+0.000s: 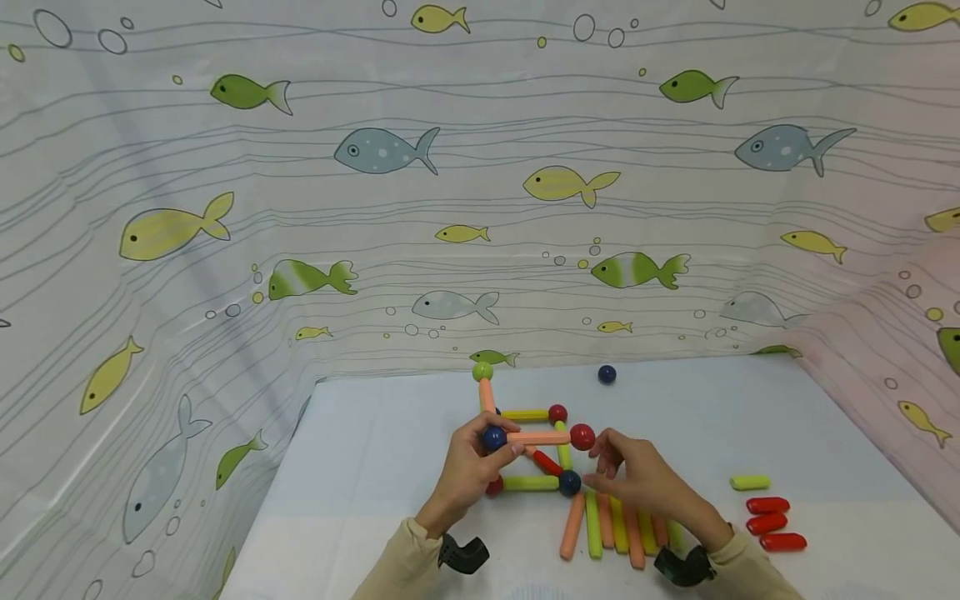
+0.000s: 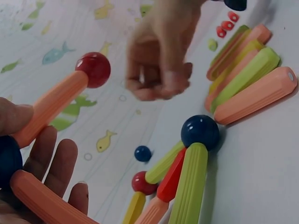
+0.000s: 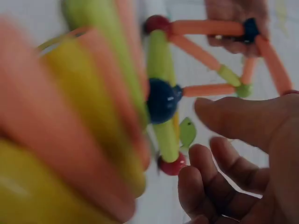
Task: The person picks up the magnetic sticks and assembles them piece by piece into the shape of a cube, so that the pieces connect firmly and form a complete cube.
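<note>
A frame of magnetic sticks and balls [image 1: 536, 454] stands on the white table [image 1: 375, 467]. My left hand [image 1: 480, 462] grips the dark blue ball [image 1: 492, 437] at one raised corner. From that ball an orange stick [image 1: 538, 437] runs to a red ball [image 1: 582, 436]. The left wrist view shows the thumb on this orange stick [image 2: 51, 105] and the fingers [image 2: 58, 163] under another one. My right hand [image 1: 618, 471] hovers just right of the lower blue ball [image 1: 569, 482]. Its fingers [image 3: 219, 158] are loosely curled and hold nothing.
A row of orange and green sticks [image 1: 615, 529] lies beside my right wrist. Three short red pieces [image 1: 772, 523] and a short green one [image 1: 750, 482] lie at the right. A loose blue ball [image 1: 607, 374] rests near the fish-patterned curtain [image 1: 450, 208].
</note>
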`<move>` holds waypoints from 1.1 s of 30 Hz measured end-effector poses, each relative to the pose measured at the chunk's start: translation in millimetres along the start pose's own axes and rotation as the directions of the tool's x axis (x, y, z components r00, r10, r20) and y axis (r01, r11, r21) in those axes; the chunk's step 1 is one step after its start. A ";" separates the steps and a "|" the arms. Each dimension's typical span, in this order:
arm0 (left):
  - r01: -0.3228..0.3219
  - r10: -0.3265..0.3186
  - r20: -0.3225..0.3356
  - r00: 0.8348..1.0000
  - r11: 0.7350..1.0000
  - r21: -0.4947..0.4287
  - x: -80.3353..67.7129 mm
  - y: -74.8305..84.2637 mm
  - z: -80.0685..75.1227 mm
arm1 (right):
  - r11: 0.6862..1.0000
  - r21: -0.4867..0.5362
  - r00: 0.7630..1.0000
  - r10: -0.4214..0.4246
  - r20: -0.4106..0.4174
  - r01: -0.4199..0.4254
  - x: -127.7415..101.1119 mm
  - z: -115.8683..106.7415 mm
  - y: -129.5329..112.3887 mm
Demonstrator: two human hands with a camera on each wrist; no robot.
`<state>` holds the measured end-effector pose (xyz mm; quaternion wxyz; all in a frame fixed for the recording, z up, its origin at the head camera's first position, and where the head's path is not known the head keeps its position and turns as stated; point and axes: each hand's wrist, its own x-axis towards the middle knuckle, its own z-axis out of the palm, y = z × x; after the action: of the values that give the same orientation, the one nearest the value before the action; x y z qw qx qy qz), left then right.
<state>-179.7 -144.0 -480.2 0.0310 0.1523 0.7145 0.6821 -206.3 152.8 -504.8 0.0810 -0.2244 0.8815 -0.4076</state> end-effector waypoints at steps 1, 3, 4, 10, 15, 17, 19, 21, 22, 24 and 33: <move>-0.002 0.002 -0.001 1.000 1.000 0.002 0.2 -0.3 -0.1 | 0.999 -0.045 1.000 -0.003 0.022 0.004 -0.6 1.9 1.8; -0.006 0.006 -0.002 1.000 1.000 0.002 0.6 -0.6 0.0 | 0.993 -0.114 0.998 -0.017 0.066 0.024 -2.7 6.2 3.1; -0.010 0.010 -0.002 1.000 1.000 0.001 0.8 -0.9 0.1 | 0.988 -0.145 0.996 -0.034 0.085 0.046 -3.6 8.4 2.9; -0.025 0.025 0.002 1.000 1.000 -0.016 1.6 -1.7 0.9 | 0.923 -0.287 0.960 -0.210 0.187 0.258 -10.8 19.9 -6.8; -0.014 0.014 0.000 1.000 0.999 -0.035 1.5 -1.7 1.2 | 0.883 -0.319 0.933 -0.286 0.218 0.345 -14.4 23.9 -11.1; -0.008 0.007 -0.005 1.000 0.999 -0.034 1.3 -1.8 1.4 | 0.888 -0.313 0.935 -0.276 0.222 0.337 -14.9 24.9 -12.0; -0.002 0.001 -0.010 1.000 1.000 -0.031 1.0 -2.1 1.6 | 0.897 -0.303 0.938 -0.256 0.235 0.321 -15.9 27.0 -13.7; 0.000 -0.001 -0.014 1.000 1.000 -0.028 0.8 -2.8 1.7 | 0.906 -0.292 0.938 -0.235 0.255 0.306 -16.9 30.3 -15.9; -0.001 0.000 -0.015 1.000 1.000 -0.027 0.6 -3.1 1.7 | 0.908 -0.289 0.937 -0.227 0.267 0.302 -17.3 32.3 -16.9; 0.000 -0.001 -0.018 1.000 1.000 -0.025 0.3 -3.8 1.6 | 0.906 -0.292 0.932 -0.225 0.286 0.308 -18.3 36.5 -19.2; -0.012 0.011 -0.019 1.000 0.999 -0.031 0.8 -2.1 0.8 | 0.887 -0.339 0.936 -0.227 0.269 0.312 -16.1 45.3 -24.1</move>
<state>-180.6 -143.1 -482.2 0.0228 0.1494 0.7032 0.6948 -169.3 115.6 -517.0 0.0766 -0.4006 0.8884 -0.2105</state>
